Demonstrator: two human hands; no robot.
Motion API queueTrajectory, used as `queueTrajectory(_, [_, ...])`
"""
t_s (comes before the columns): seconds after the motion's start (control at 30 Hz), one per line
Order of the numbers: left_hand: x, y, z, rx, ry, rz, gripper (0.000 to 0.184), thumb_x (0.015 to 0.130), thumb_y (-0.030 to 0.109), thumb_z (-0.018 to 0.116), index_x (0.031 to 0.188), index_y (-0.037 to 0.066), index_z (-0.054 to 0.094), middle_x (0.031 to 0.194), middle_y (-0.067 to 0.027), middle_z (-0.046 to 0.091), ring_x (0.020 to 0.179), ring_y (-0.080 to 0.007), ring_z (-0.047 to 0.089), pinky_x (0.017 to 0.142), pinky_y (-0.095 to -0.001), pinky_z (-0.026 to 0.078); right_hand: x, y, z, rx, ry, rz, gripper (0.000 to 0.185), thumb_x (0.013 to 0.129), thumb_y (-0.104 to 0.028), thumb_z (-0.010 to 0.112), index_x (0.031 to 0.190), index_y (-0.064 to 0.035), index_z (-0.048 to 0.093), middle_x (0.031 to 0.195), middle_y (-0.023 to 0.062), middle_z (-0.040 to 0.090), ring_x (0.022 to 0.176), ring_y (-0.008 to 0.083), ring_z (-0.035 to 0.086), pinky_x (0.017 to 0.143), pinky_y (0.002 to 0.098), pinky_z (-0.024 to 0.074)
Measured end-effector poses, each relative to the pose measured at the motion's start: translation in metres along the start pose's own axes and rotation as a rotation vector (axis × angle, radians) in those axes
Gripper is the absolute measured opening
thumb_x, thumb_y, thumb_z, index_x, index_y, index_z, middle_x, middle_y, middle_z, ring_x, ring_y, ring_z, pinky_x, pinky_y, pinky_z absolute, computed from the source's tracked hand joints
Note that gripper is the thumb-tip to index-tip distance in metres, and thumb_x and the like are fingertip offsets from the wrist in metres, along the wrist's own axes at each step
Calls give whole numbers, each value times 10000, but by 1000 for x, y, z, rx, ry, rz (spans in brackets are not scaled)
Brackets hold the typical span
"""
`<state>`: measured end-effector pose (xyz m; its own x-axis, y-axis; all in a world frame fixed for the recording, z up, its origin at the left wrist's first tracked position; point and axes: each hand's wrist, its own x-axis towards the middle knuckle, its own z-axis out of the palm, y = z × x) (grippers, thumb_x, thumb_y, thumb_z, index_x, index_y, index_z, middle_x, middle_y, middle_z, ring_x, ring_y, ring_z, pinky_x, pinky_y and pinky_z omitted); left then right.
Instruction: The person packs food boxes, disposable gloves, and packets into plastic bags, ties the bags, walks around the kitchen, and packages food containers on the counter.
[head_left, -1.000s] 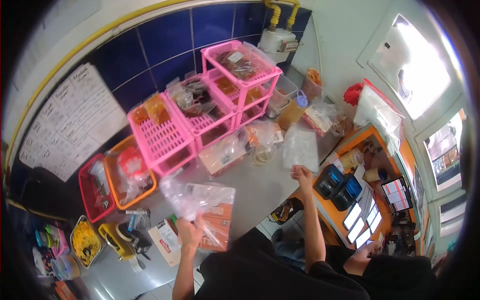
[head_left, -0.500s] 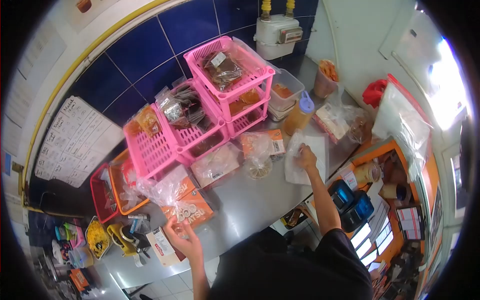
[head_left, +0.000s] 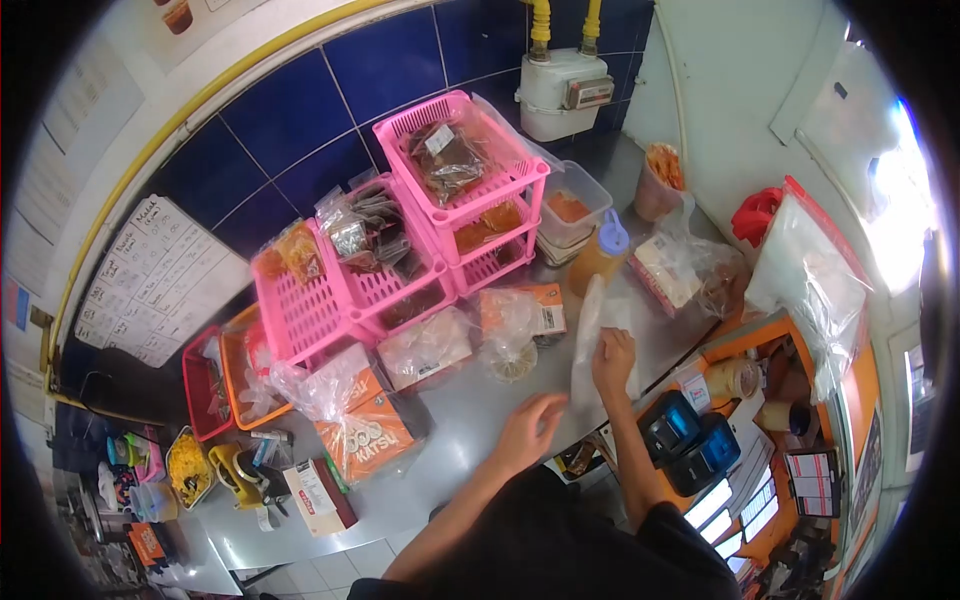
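Note:
My right hand (head_left: pixel 613 365) is at the pile of clear plastic bags (head_left: pixel 588 340) on the steel counter. Its fingers are curled closed on a bag, which stands up in a fold along its left side. My left hand (head_left: pixel 530 428) hovers over the counter's front edge, left of the bags. Its fingers are loosely bent, apart from the thumb, and nothing is in them. Behind the bags stands a squeeze bottle (head_left: pixel 598 258) with a blue lid. Left of them lies a tied clear bag (head_left: pixel 512 352) in front of an orange box (head_left: pixel 540 308).
Pink stacked baskets (head_left: pixel 310 320) with sealed packets stand along the tiled wall. A bagged orange katsu box (head_left: pixel 370 430) sits at the counter's left, beside a small white and brown box (head_left: pixel 320 497). Black card terminals (head_left: pixel 705 450) are to the right, below the counter.
My left hand has left the katsu box and moved right, close to the bags. My right hand has come nearer to me, and the plastic has risen into an upright fold.

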<state>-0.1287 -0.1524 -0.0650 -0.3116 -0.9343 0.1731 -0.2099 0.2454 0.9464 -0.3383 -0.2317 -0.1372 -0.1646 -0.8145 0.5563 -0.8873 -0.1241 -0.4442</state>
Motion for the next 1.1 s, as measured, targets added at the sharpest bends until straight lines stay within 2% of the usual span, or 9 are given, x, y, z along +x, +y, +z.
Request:
queueTrajectory(0.17, [72, -6, 65, 119, 244, 210, 359, 915, 39, 542, 1270, -4, 505, 997, -220, 663, 910, -416, 668, 793, -467, 536, 18, -78, -79, 434, -41, 241, 53, 803, 85, 572, 835, 57, 604, 817, 126, 598, 737, 266, 584, 724, 348, 475])
queueTrajectory(0.37, [60, -41, 72, 66, -270, -130, 365, 919, 64, 515, 1277, 0, 484, 888, -293, 650, 846, -458, 661, 740, -499, 507, 16, -61, -116, 739, 70, 509, 188, 948, -88, 569, 813, 43, 571, 732, 45, 526, 712, 122, 491, 656, 315, 419])
queueTrajectory(0.43, [49, -25, 74, -217, -231, -135, 304, 950, 135, 527, 1218, -8, 517, 915, -291, 661, 840, -438, 668, 735, -476, 510, 19, -68, -133, 822, 43, 528, 313, 1006, -226, 539, 791, 1, 527, 713, 3, 454, 684, 105, 399, 605, 294, 344])
queueTrajectory(0.53, [40, 35, 52, -272, -123, -174, 315, 993, 238, 509, 1140, -34, 566, 890, -265, 677, 821, -378, 689, 718, -434, 510, 18, -64, -128, 600, 17, 516, 294, 1002, -208, 545, 788, -10, 507, 703, 1, 429, 681, 98, 377, 603, 279, 329])
queueTrajectory(0.67, [50, -13, 65, -135, 103, 67, 385, 1019, 317, 481, 1040, -49, 597, 804, -202, 677, 743, -289, 678, 668, -396, 491, -4, -86, -110, 564, -141, 391, 297, 1014, -209, 532, 792, -17, 488, 694, -2, 394, 674, 94, 353, 600, 270, 322])
queueTrajectory(0.87, [35, -34, 62, -413, 47, -446, 447, 1025, 332, 479, 844, -50, 624, 674, -135, 590, 631, -204, 576, 585, -378, 432, 9, -136, -143, 1177, 207, 541, 264, 1030, -195, 497, 818, -39, 507, 766, -35, 429, 719, 60, 354, 639, 228, 304])
queueTrajectory(0.93, [32, -42, 56, -104, -101, -556, 456, 1020, 323, 486, 809, -52, 638, 702, -169, 627, 651, -266, 620, 611, -427, 454, 19, -142, -171, 1260, 302, 449, 203, 1020, -192, 505, 916, -22, 542, 847, -7, 484, 741, 70, 437, 669, 222, 349])
queueTrajectory(1.03, [41, -90, 76, 189, 106, -242, 351, 986, 288, 549, 975, -40, 676, 866, -167, 702, 788, -311, 671, 721, -398, 506, 28, -162, -205, 1360, 552, 374, 291, 1006, -232, 508, 1195, -11, 496, 975, 47, 541, 802, 147, 568, 808, 304, 502])
queueTrajectory(1.1, [45, -92, 68, 200, 143, -177, 340, 983, 279, 553, 1004, -39, 670, 912, -173, 696, 837, -322, 662, 757, -399, 500, 24, -169, -224, 1517, 831, 469, 277, 1011, -212, 483, 1222, -33, 478, 905, 10, 507, 724, 113, 541, 684, 250, 486])
